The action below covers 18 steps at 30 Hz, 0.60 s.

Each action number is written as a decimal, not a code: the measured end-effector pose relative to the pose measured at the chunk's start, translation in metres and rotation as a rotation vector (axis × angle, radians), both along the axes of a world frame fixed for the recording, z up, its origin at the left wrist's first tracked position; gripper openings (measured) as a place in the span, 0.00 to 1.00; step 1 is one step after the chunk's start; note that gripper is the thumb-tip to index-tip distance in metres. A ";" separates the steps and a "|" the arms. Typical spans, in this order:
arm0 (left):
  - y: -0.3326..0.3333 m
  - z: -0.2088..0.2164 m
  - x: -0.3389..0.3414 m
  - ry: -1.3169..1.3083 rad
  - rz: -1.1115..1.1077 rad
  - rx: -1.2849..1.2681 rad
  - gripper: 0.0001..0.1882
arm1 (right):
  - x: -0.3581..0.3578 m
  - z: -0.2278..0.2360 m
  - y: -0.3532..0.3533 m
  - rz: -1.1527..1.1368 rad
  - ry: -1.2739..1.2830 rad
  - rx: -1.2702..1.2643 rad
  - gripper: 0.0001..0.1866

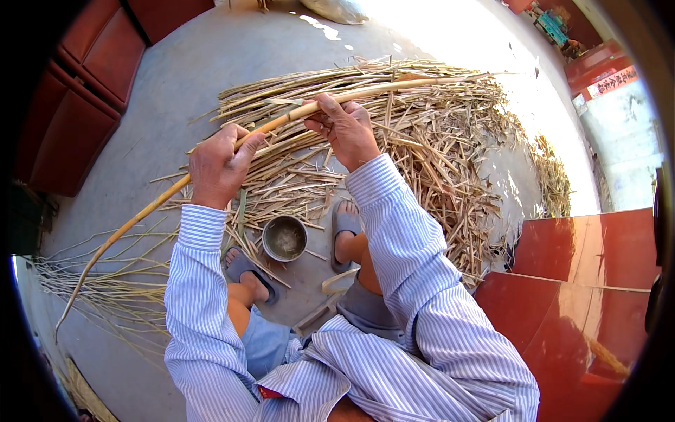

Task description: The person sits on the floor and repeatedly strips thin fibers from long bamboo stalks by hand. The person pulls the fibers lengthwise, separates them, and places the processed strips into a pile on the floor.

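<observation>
Littering the smooth grey floor (pixel 176 84) beside glossy red panels (pixel 562 316), dry straw-coloured stalks (pixel 436 162) lie heaped; above them, left hand (pixel 219 165) and right hand (pixel 346 132) grip one long, bowed, tan cane (pixel 280 122).

On the floor (pixel 169 91) before us, a bowl (pixel 270 247) sits between our slippers (pixel 242 267). Just beyond it lie loose stalk pieces (pixel 292 191), which run rightward into a wide heap of husks (pixel 436 165). Along the far side of that heap we have long stalks (pixel 271 98) laid crosswise. Above these, a cane (pixel 162 197) slants from near left to far right, through our left hand (pixel 214 169) first, then our right hand (pixel 344 131). Thin branches (pixel 133 292) fan over the floor to our left. Furniture (pixel 102 53) stands at far left, panels (pixel 534 316) at near right.
</observation>
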<state>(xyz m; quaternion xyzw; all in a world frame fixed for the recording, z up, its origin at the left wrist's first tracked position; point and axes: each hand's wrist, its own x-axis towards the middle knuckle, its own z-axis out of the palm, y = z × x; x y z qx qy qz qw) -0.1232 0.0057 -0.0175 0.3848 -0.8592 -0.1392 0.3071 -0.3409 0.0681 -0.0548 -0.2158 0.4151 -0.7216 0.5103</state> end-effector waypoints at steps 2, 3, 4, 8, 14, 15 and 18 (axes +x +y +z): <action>0.000 0.014 0.006 0.011 0.021 0.162 0.19 | 0.000 0.000 -0.001 0.064 -0.001 -0.091 0.15; -0.002 0.013 0.009 0.023 -0.004 0.219 0.19 | 0.001 -0.001 -0.002 0.097 -0.001 -0.136 0.15; -0.006 0.013 0.013 0.036 -0.022 0.275 0.19 | 0.002 -0.002 -0.004 0.112 -0.013 -0.147 0.15; -0.003 0.013 0.014 0.027 0.001 0.298 0.19 | 0.010 -0.005 -0.006 0.020 0.096 -0.043 0.14; -0.006 0.011 0.018 -0.039 0.127 0.040 0.18 | 0.014 -0.007 0.003 -0.211 -0.018 -0.081 0.14; -0.009 0.009 0.023 -0.055 0.138 0.011 0.18 | -0.001 -0.006 0.005 -0.296 -0.084 -0.123 0.14; -0.012 0.011 0.034 -0.087 0.132 -0.039 0.17 | -0.088 -0.034 0.020 -0.612 -0.426 -0.028 0.16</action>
